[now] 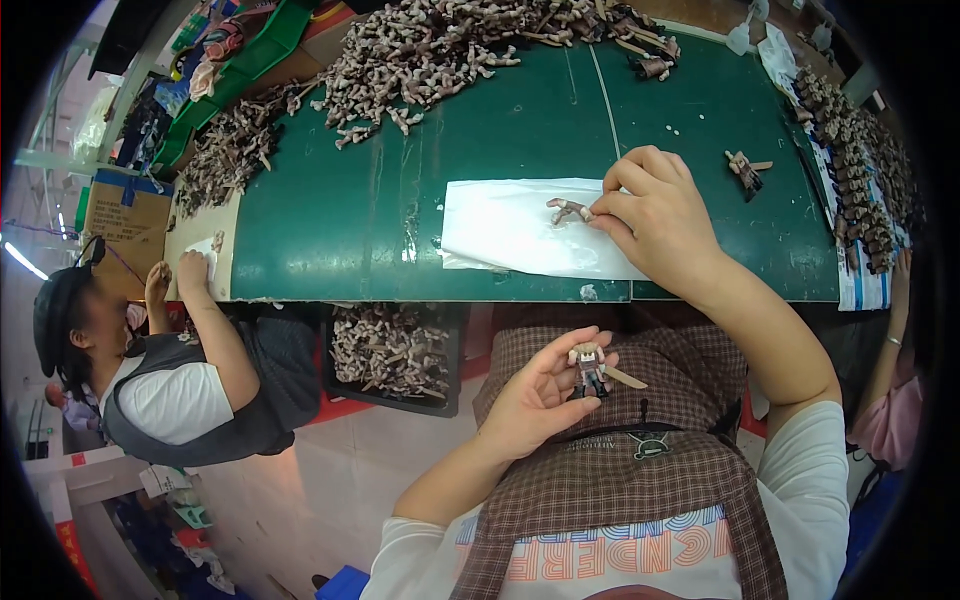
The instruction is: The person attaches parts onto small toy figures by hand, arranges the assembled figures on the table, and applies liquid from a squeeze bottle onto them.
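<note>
In my left hand [535,395], held low in front of the apron, is a small painted figurine [588,362]. A flat, pale wooden stick [627,378] juts out to its right. The fingers curl round the figurine from the left and below. My right hand [665,215] is over the table, thumb and fingertips pinching one end of a small brown and white figurine piece [568,209]. That piece is at a glossy white plastic sheet [485,225] near the table's front edge; whether it touches the sheet I cannot tell.
A large heap of figurine pieces [420,70] covers the back of the green table [340,220]. One figurine [745,172] lies at the right, near rows of figurines [860,190]. Below the table's edge stands a black crate [390,355] of pieces. A co-worker [190,370] sits at the left.
</note>
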The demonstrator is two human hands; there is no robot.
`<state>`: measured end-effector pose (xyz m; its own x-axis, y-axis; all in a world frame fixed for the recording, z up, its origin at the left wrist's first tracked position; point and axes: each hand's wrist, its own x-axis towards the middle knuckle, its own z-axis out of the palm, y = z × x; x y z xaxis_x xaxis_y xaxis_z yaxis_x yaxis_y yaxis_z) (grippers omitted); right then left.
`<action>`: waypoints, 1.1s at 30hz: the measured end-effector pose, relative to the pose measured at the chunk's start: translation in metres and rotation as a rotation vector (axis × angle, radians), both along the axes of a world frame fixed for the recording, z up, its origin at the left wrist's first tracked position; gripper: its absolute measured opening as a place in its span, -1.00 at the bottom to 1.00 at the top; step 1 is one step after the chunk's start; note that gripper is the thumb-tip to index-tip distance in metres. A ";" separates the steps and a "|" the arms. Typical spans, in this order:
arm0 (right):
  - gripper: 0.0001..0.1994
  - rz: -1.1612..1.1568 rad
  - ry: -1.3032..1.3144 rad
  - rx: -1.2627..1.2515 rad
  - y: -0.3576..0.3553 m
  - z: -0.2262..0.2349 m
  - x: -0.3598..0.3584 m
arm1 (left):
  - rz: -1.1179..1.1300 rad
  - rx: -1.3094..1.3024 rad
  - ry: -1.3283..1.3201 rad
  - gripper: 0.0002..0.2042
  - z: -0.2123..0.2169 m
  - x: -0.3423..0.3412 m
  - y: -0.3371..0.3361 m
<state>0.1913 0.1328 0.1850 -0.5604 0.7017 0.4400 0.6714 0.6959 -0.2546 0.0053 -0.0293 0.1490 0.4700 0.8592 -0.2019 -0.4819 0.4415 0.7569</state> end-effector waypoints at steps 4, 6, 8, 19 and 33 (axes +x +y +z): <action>-0.91 0.018 -0.064 0.034 0.001 0.003 -0.001 | 0.065 -0.053 -0.027 -0.27 0.006 -0.002 0.003; -0.91 0.024 -0.063 0.024 0.001 0.006 -0.001 | 0.082 -0.019 -0.032 -0.27 0.005 -0.005 0.005; -0.91 0.036 -0.067 0.011 -0.002 0.006 0.001 | 0.117 0.029 -0.044 -0.27 0.007 -0.008 0.006; -0.79 0.250 0.580 -0.258 -0.078 0.011 0.024 | 0.224 0.118 0.171 -0.26 0.045 -0.003 0.016; -0.75 0.323 0.505 -0.086 -0.096 0.003 0.042 | 0.137 0.192 0.178 -0.24 0.047 0.019 0.007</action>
<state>0.2332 0.0365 0.1881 -0.4878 0.5758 0.6562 0.2110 0.8071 -0.5514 0.0240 -0.0220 0.1964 0.3186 0.9428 -0.0983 -0.3790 0.2217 0.8984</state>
